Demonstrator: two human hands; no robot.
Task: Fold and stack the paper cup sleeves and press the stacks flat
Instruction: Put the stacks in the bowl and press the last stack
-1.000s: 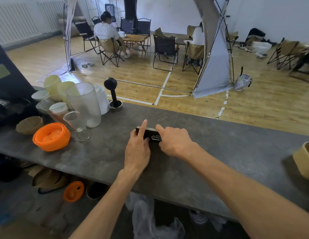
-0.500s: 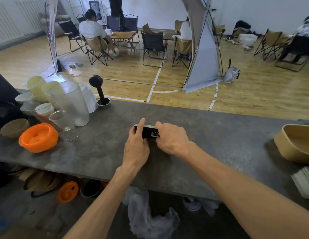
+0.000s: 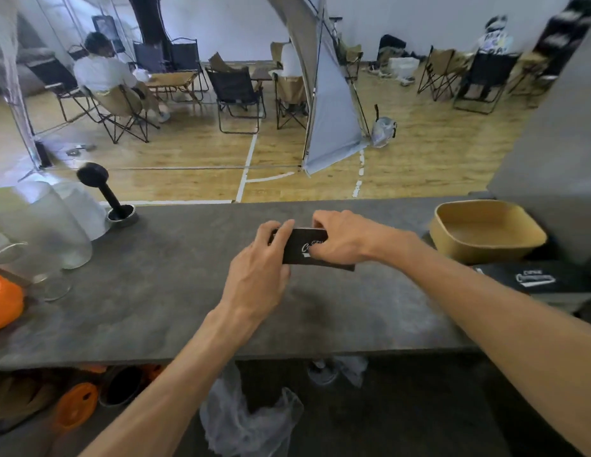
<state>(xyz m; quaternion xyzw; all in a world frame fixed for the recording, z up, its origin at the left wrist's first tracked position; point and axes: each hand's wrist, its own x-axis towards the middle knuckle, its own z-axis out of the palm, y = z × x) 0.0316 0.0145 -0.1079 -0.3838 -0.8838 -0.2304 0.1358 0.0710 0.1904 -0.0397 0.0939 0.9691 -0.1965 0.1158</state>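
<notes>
A flat black paper cup sleeve (image 3: 299, 247) with white lettering is tilted up off the grey counter (image 3: 155, 291), its lower edge near the surface. My left hand (image 3: 257, 262) grips its left end, fingers curled over the top edge. From the right, my right hand (image 3: 346, 237) holds the other end, thumb across the printed face. A stack of black sleeves (image 3: 538, 280) with the same white logo lies on the counter at the far right.
A tan shallow bowl (image 3: 488, 230) stands right of my hands. At the left are frosted plastic cups (image 3: 50, 222), a black tamper in a metal holder (image 3: 117, 209), a glass (image 3: 40, 275) and an orange lid (image 3: 3, 301). A grey panel (image 3: 558, 179) rises at the right.
The sleeve was pressed flat on the counter under both hands; now both hands have lifted and tilted it up. The view has swung right, showing the bowl and the sleeve stack.
</notes>
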